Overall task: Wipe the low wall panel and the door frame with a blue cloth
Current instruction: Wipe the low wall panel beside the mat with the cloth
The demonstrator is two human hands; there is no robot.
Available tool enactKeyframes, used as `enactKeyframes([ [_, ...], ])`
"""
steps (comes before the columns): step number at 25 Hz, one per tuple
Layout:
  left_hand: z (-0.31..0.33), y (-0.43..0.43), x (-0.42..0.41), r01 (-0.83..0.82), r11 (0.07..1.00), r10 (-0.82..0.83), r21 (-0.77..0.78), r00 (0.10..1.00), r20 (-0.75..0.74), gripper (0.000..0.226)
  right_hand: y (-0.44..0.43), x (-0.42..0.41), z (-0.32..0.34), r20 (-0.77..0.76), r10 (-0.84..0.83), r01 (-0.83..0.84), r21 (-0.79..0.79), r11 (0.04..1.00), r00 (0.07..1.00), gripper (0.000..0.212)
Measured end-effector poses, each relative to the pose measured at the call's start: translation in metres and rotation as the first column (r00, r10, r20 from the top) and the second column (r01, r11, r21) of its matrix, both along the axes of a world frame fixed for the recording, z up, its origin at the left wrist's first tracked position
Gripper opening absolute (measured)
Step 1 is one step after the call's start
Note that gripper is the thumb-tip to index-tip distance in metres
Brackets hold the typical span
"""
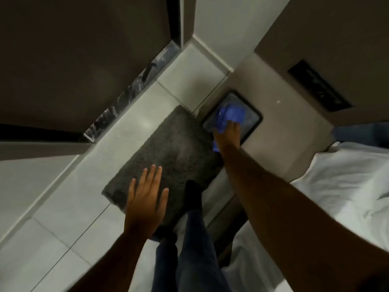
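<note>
My right hand [227,134] presses a blue cloth [230,113] against a dark, rounded rectangular plate [250,121] set low in the beige wall panel [280,131]. The cloth bunches above my fingers and a corner hangs below my wrist. My left hand [145,199] hovers flat with fingers spread above a dark grey floor mat [172,152], holding nothing. A dark brown door [84,60] with its dark frame edge [175,20] stands at the upper left.
My legs in dark trousers and a black sock [192,194] stand on the mat's near edge. A bed with white sheets [341,186] lies at the right. A dark vent slot [317,85] sits higher on the wall. Pale floor tiles [84,197] surround the mat.
</note>
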State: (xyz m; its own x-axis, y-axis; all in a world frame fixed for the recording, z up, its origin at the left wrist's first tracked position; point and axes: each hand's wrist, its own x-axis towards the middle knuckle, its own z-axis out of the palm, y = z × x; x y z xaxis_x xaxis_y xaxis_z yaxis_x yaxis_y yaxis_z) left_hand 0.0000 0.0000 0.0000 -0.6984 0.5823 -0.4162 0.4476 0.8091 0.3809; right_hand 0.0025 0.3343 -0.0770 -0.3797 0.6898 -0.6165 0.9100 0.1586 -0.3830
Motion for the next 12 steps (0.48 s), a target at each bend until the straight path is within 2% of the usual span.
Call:
enactKeyframes([
  [4,-0.04,-0.003,-0.031,-0.132,0.99,0.131,-0.05,0.991,-0.031,0.07,0.006,-0.006,-0.052,0.095,-0.022,0.022,-0.002,1.0,0.995,0.083],
  [8,-0.05,-0.01,-0.053,-0.151,0.988,0.15,-0.025,0.988,-0.033,0.071,0.014,0.001,-0.068,0.049,-0.015,0.012,0.047,0.999,0.999,0.065],
  [12,-0.019,-0.03,-0.082,-0.169,0.984,0.165,-0.061,0.984,-0.062,0.072,0.012,-0.004,-0.026,0.002,-0.041,0.041,0.118,0.992,0.999,0.046],
])
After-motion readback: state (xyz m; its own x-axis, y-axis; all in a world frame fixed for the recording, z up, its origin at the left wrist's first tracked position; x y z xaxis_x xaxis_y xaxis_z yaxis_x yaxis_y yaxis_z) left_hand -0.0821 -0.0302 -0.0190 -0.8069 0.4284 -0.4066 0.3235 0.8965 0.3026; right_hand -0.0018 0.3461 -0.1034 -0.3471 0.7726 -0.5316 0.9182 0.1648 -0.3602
